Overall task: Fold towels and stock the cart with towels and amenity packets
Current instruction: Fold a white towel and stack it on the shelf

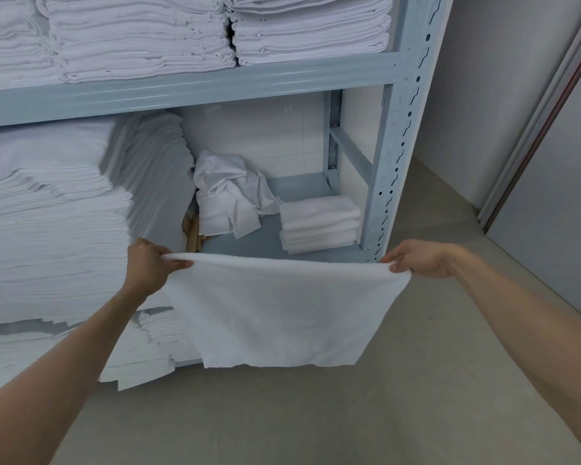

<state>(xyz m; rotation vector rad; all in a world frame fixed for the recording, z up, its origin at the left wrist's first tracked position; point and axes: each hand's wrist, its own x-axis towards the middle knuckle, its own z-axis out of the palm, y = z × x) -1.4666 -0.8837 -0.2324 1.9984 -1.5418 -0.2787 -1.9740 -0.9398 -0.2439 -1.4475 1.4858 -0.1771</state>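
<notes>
A white towel (282, 310) hangs spread out in front of the metal shelf rack (388, 169). My left hand (150, 263) pinches its upper left corner. My right hand (416, 260) pinches its upper right corner, so the top edge is stretched level between them. The towel's lower edge hangs free above the floor. On the shelf behind it lies a small stack of folded white towels (319, 224), close to the right post.
Crumpled white cloth (228, 193) lies at the back of the same shelf. Tall stacks of folded white linen (57, 209) fill the left side and the upper shelf (141, 35). Grey floor (316, 414) lies below, and a wall with a door frame (530, 135) stands to the right.
</notes>
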